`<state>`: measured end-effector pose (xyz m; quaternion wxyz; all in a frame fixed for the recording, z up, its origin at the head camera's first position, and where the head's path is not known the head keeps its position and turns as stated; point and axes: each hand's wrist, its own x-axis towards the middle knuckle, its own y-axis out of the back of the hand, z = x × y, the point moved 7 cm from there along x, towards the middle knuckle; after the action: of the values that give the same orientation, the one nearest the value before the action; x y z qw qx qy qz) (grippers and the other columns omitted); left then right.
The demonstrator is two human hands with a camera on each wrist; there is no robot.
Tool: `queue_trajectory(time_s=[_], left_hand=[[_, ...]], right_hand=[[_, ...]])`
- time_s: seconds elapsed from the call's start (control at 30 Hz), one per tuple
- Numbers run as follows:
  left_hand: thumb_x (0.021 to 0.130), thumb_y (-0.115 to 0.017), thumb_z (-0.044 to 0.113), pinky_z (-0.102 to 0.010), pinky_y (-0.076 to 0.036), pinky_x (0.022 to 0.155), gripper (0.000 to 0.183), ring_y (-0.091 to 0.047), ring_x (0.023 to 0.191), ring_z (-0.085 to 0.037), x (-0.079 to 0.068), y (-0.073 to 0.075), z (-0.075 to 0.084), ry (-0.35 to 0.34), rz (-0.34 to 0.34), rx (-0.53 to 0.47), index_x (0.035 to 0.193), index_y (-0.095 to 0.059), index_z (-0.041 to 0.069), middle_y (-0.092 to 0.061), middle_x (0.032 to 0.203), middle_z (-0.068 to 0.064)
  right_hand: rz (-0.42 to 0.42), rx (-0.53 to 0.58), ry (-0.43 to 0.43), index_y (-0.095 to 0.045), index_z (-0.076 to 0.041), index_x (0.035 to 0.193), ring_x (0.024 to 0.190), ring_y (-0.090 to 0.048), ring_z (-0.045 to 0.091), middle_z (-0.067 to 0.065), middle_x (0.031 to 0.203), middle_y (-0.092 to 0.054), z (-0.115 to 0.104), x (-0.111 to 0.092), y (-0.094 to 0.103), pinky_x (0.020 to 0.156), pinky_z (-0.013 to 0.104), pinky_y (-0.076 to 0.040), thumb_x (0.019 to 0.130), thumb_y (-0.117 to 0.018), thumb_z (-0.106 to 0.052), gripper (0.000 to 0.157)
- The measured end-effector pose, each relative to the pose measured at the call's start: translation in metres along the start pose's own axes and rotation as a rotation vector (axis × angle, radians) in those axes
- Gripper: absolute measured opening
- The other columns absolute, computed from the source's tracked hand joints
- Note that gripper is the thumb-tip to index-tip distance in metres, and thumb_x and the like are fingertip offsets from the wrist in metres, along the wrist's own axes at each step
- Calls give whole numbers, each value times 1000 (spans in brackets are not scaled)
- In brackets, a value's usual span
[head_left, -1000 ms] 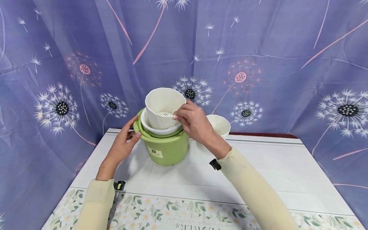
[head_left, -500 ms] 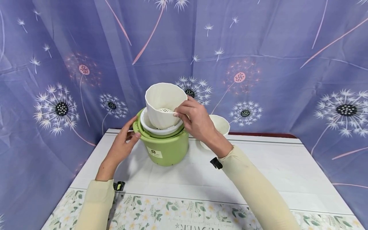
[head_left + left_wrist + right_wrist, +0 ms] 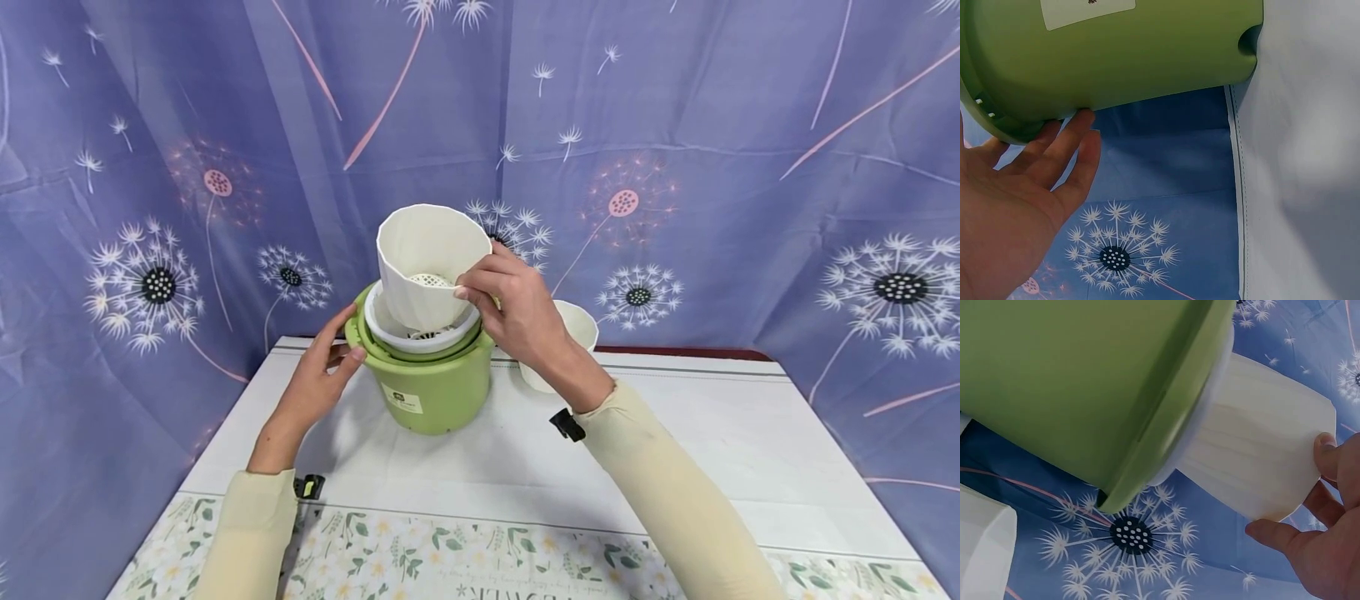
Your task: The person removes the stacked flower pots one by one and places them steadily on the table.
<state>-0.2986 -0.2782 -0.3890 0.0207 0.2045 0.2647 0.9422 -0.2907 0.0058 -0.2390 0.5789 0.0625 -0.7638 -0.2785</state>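
Note:
In the head view my right hand [image 3: 507, 302] pinches the rim of a white faceted flower pot [image 3: 420, 292] with holes in its base. The pot is tilted, its lower end inside a smaller white pot's rim [image 3: 390, 337]. That one is nested in the green flower pots, the outer green pot [image 3: 442, 392] bearing a label. My left hand [image 3: 322, 367] holds the outer green pot by its left rim. In the left wrist view, fingers [image 3: 1079, 134] lie against its side just below the rim. The right wrist view shows thumb and fingers at the white pot's [image 3: 1260, 434] rim.
Another white pot [image 3: 581, 325] stands behind my right wrist, right of the green pots. The table has a white cover [image 3: 675, 450] with a floral front strip [image 3: 420, 550]. A purple dandelion curtain [image 3: 675, 100] hangs close behind and at both sides.
My right hand has raised the white faceted pot a little out of the nested pots, so more of its wall shows. My left hand has stayed at the green pot's rim.

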Motion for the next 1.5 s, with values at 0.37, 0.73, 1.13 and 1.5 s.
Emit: queue_trajectory(time_s=[0.37, 0.73, 1.13, 1.5], left_hand=[[113, -56, 27, -60, -45, 107, 67, -59, 131, -40, 2, 0, 1, 5, 2, 13, 171, -23, 30, -41, 162, -16], [113, -55, 30, -61, -44, 106, 67, -58, 132, -40, 2, 2, 0, 6, 6, 17, 171, -22, 32, -41, 161, -17], [113, -56, 32, -62, -43, 107, 67, -58, 132, -41, 3, 1, 1, -2, 0, 10, 171, -21, 35, -40, 162, -17], [113, -55, 30, -60, -44, 105, 67, -59, 131, -40, 0, 1, -3, -2, 5, 14, 171, -22, 36, -43, 159, -17]], right_hand=[[31, 29, -40, -82, 2, 92, 82, -71, 22, 11, 89, -74, -4, 3, 13, 124, 44, -35, 97, -75, -1, 8], [46, 47, -46, -82, -1, 91, 78, -68, 19, 8, 86, -73, -5, 3, 22, 122, 46, -38, 97, -76, -2, 8], [70, 75, -42, -81, -2, 90, 84, -71, 20, 7, 87, -75, -7, 2, 35, 119, 52, -41, 96, -76, 1, 9], [97, 44, -19, -81, -1, 89, 81, -68, 22, 9, 87, -75, -9, -4, 45, 118, 51, -42, 96, -76, 3, 9]])
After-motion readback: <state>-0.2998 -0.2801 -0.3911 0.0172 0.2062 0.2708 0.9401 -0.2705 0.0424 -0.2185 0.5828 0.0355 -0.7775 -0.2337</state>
